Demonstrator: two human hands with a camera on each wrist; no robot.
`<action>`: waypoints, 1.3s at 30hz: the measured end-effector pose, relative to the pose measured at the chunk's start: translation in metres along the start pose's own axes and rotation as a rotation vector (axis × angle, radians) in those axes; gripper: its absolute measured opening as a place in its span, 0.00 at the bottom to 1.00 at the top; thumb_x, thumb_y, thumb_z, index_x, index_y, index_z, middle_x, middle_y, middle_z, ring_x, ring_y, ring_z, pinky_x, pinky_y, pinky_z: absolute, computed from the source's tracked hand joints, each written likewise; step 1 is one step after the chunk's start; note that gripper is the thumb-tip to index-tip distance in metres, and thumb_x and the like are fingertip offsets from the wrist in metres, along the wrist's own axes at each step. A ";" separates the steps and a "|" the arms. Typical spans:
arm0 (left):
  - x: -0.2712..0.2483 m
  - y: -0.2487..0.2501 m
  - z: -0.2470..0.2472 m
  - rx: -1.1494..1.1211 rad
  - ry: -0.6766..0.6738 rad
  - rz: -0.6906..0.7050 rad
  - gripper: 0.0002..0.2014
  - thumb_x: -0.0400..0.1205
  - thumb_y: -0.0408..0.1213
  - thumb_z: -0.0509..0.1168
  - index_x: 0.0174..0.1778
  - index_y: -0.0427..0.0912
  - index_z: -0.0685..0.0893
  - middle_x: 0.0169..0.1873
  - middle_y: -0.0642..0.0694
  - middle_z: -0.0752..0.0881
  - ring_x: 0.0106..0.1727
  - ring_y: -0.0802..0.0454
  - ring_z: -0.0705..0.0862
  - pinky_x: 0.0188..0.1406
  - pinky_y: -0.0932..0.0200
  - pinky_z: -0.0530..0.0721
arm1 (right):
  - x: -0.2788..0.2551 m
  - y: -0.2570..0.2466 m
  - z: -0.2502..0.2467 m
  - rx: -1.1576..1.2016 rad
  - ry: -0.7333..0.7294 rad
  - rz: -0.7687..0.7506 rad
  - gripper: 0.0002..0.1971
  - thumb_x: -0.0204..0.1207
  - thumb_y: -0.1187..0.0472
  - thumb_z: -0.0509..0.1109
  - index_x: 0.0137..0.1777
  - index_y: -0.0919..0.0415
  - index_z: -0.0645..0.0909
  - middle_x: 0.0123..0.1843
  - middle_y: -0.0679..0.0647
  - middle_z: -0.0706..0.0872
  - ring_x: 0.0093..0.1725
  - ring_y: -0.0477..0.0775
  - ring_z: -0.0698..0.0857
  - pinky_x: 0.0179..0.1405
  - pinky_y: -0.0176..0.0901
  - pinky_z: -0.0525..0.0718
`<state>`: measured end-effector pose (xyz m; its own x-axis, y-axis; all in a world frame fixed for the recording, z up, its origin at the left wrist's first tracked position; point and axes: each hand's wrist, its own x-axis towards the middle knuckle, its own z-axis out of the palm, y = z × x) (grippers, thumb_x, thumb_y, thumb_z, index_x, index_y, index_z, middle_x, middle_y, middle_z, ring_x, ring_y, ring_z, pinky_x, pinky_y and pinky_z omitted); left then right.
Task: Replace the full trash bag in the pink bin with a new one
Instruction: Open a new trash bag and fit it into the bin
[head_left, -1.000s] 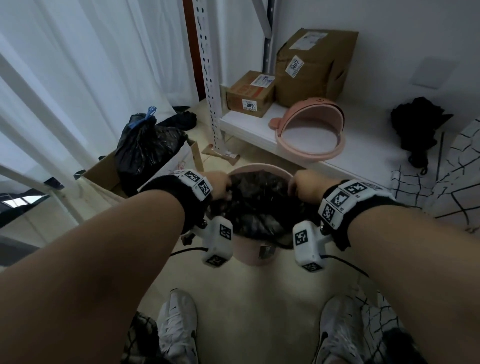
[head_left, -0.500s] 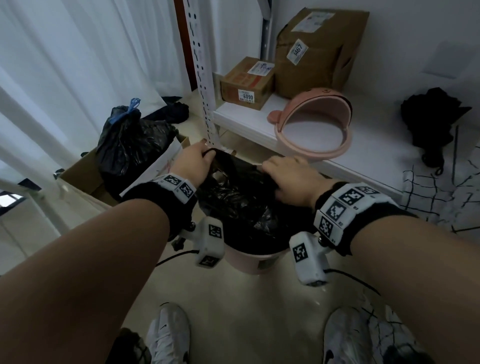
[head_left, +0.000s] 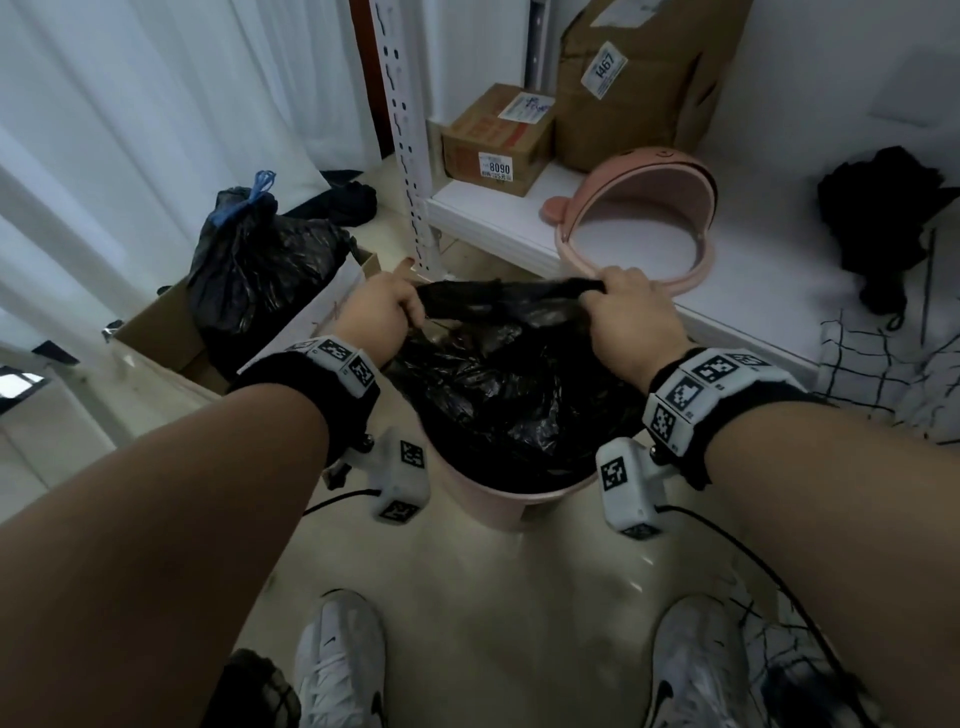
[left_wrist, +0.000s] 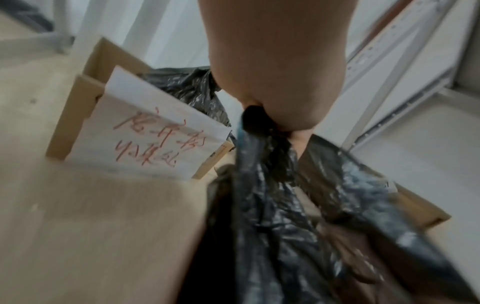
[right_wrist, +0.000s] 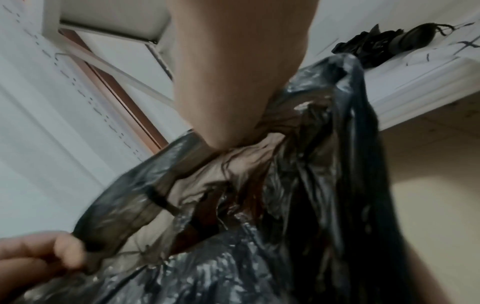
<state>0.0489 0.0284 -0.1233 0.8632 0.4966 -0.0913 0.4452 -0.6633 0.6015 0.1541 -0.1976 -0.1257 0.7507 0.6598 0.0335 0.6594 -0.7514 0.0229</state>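
A black trash bag (head_left: 498, 384) sits in the pink bin (head_left: 511, 501) on the floor, its top edge pulled up above the rim. My left hand (head_left: 382, 306) grips the bag's left upper edge and my right hand (head_left: 621, 306) grips its right upper edge, stretching the mouth taut between them. The left wrist view shows that hand (left_wrist: 275, 115) clenched on bunched black plastic (left_wrist: 262, 185). In the right wrist view the right hand (right_wrist: 233, 131) holds the bag (right_wrist: 298, 205), and the other hand's fingers (right_wrist: 39, 253) pinch the far edge.
A tied black bag (head_left: 260, 260) sits in a cardboard box (head_left: 171, 338) to the left. The bin's pink lid (head_left: 641, 218) lies on a low white shelf (head_left: 753, 322) with two cardboard boxes (head_left: 498, 140). A white shelf upright (head_left: 405, 140) stands behind the bin. My shoes (head_left: 340, 660) are below.
Both hands went from the bin's rim to the bag's top edge, took hold of it, and have lifted it and pulled it apart sideways.
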 end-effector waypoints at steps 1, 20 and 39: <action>-0.001 0.002 0.004 -0.048 -0.041 -0.017 0.13 0.81 0.21 0.55 0.48 0.35 0.85 0.49 0.38 0.82 0.50 0.44 0.80 0.51 0.58 0.79 | 0.001 0.000 0.002 -0.036 -0.062 0.139 0.18 0.79 0.52 0.60 0.63 0.62 0.79 0.68 0.63 0.73 0.70 0.66 0.70 0.68 0.58 0.68; -0.031 -0.022 0.026 -0.095 -0.425 -0.499 0.39 0.77 0.70 0.53 0.67 0.38 0.79 0.62 0.41 0.84 0.56 0.39 0.86 0.53 0.51 0.85 | -0.043 0.021 0.027 0.623 -0.717 0.572 0.35 0.78 0.37 0.60 0.73 0.66 0.72 0.72 0.63 0.77 0.67 0.63 0.80 0.67 0.53 0.78; -0.131 -0.030 0.055 -0.748 0.034 -0.365 0.04 0.81 0.27 0.61 0.43 0.38 0.79 0.38 0.39 0.77 0.34 0.48 0.74 0.32 0.56 0.75 | -0.147 -0.037 0.069 1.106 0.085 0.628 0.20 0.73 0.70 0.66 0.66 0.65 0.78 0.60 0.64 0.85 0.56 0.65 0.87 0.61 0.60 0.85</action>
<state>-0.0643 -0.0475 -0.1734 0.6823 0.6331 -0.3656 0.4091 0.0838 0.9087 0.0220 -0.2667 -0.2008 0.9667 0.1602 -0.1993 -0.0942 -0.5014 -0.8601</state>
